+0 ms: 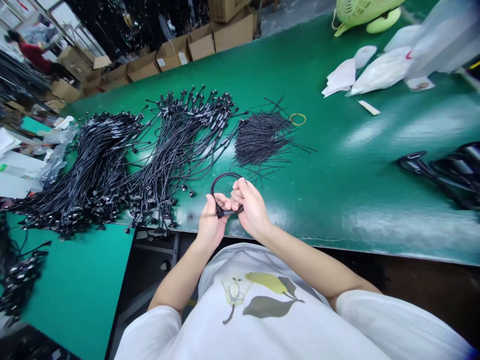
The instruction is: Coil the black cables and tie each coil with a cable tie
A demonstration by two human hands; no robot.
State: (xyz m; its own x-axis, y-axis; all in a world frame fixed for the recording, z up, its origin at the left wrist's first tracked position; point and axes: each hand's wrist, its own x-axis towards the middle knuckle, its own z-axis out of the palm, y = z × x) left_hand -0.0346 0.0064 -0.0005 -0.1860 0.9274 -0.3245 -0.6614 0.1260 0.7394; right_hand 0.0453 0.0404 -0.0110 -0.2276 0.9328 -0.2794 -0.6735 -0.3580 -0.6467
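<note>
A black cable (214, 186), coiled into a loop, is held up just over the table's front edge. My left hand (213, 217) grips the lower left of the loop, its thumb up. My right hand (250, 202) closes on the loop's right side, and the fingertips of both hands nearly meet. Beyond them lies a pile of short thin black ties (260, 137). To the left, many black cables with connector ends (180, 135) are spread in a heap, beside a second cable heap (108, 150).
On the green table (337, 185) lie a yellow rubber band (298, 119), white plastic bags (382, 72) and a black cable bundle (457, 167) at the right. A light green basket (362, 11) stands far right. Cardboard boxes (172, 52) line the back; a person (35, 55) is far left.
</note>
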